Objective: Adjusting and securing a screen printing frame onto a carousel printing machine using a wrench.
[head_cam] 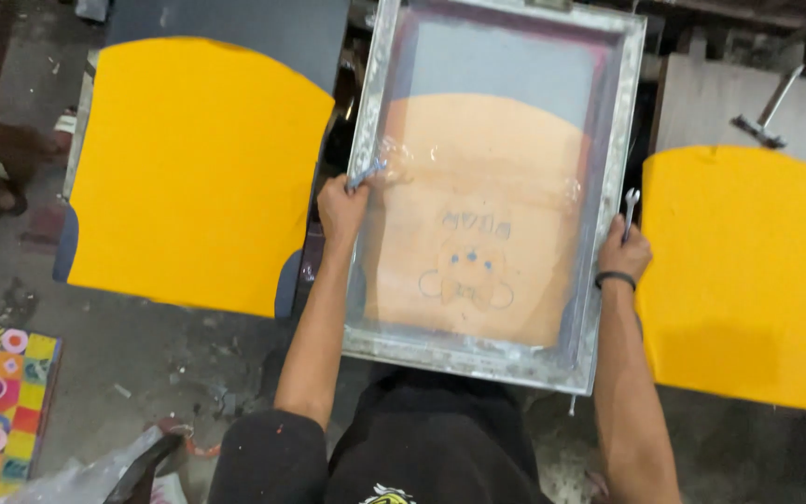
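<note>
Light is even and fairly bright from above, strongest on the two flat yellow fabric panels (193, 173), which look saturated and almost shadeless. The clear tape along the silver metal-framed printing screen (496, 187) gives small white glints near its upper left, and the frame itself shows soft sheen. The grey concrete floor (142, 355) is dimmer, and the top right corner falls into dark shadow. Focus is slightly soft throughout, with mild smear toward the bottom edge and corners.

Left gap: narrow between the yellow sheet (193, 173) and my screen frame (608, 187).
Right: another yellow panel (743, 275) crowds my fingers.
</note>
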